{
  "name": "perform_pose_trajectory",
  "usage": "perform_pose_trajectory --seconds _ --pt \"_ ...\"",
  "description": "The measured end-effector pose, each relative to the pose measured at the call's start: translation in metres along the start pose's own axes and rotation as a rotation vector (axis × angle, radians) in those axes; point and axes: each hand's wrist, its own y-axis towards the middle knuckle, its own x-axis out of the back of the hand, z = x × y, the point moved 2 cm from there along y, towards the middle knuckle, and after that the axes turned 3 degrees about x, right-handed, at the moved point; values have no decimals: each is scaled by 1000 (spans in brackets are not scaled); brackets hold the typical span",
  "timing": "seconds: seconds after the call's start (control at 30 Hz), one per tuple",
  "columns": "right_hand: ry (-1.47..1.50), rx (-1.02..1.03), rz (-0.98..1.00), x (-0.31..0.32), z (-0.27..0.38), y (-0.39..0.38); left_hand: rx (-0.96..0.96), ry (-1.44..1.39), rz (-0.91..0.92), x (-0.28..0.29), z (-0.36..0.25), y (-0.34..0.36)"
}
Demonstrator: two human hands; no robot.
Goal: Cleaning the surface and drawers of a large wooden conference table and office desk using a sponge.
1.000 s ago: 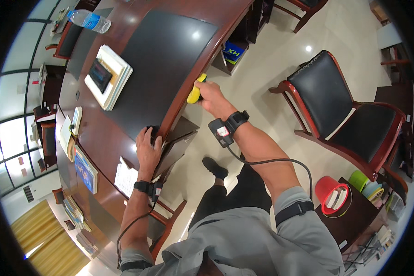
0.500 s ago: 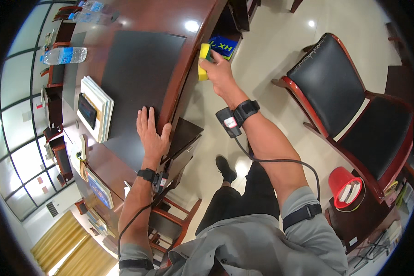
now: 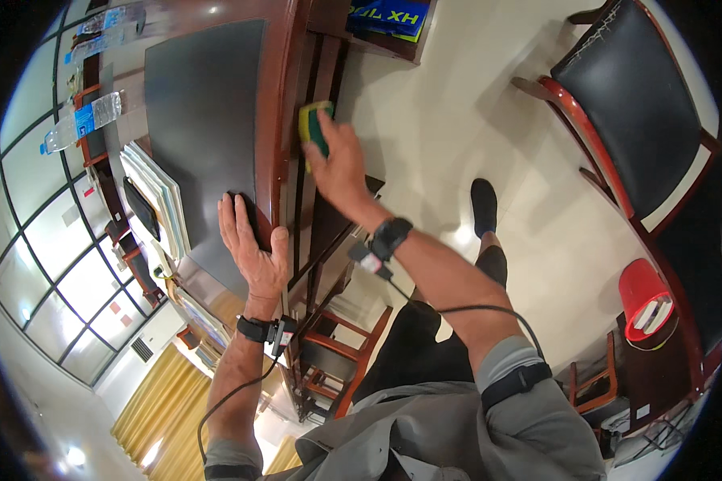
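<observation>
My right hand [image 3: 337, 160] grips a yellow and green sponge [image 3: 315, 124] against the dark red wooden side of the desk [image 3: 284, 80], just beyond the top's edge. My left hand [image 3: 253, 248] rests with fingers stretched on the black mat [image 3: 204, 96] along the desk's right edge, thumb toward the rim. A stack of papers [image 3: 160, 200] with a black phone-like object [image 3: 140, 207] on it lies left of that hand.
Plastic water bottles [image 3: 80, 124] stand on the desk. An open shelf [image 3: 413, 52] holds a blue package. A black leather chair [image 3: 626, 112] stands at right, with a red bucket [image 3: 640, 289] below it in view. My legs and shoe [image 3: 484, 204] show over the tiled floor.
The view has swung, so desk and chairs shift. My right hand has moved the sponge from the top's edge to the side below it. My right foot has come forward.
</observation>
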Motion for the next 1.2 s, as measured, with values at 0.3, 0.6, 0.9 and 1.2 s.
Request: perform_pose_trajectory --seconds 0.3,0.6,0.9,1.2 --pt "-1 -334 489 -53 2 -211 -19 15 -1 2 0 -1" --pt "217 -622 756 -42 -46 -186 -57 -2 -51 -1 9 -4" --pt "522 -339 -65 -21 -67 -2 -47 -9 6 -2 -6 -2" --pt "162 -248 -211 -3 -30 85 -51 -10 -10 4 -5 1"
